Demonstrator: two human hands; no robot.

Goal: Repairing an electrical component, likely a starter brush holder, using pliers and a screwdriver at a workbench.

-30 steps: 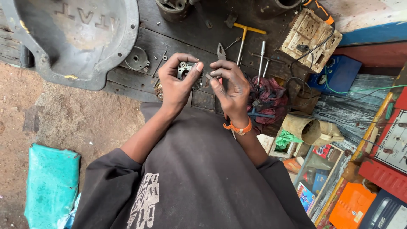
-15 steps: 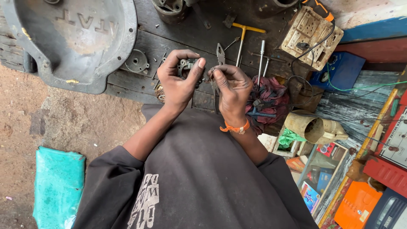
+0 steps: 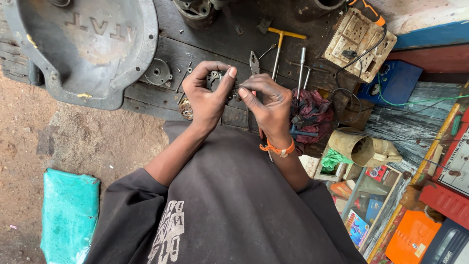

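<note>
A small dark metal part (image 3: pixel 218 83) is held above the wooden workbench (image 3: pixel 195 49), gripped between the thumb and curled fingers of the left hand (image 3: pixel 207 95). Its right edge is pinched by the fingertips of the right hand (image 3: pixel 266 105), whose wrist carries an orange band (image 3: pixel 277 148). Pliers (image 3: pixel 254 63) and a T-handled wrench (image 3: pixel 281 46) lie just beyond, and a large grey metal housing (image 3: pixel 83 46) rests to the left.

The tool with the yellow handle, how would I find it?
Find the big grey metal cover on the dark wooden bench. Go right, past both hands. The T-shaped wrench lies there, the only tool with a yellow crossbar; the screwdrivers beside it are plain metal.
</note>
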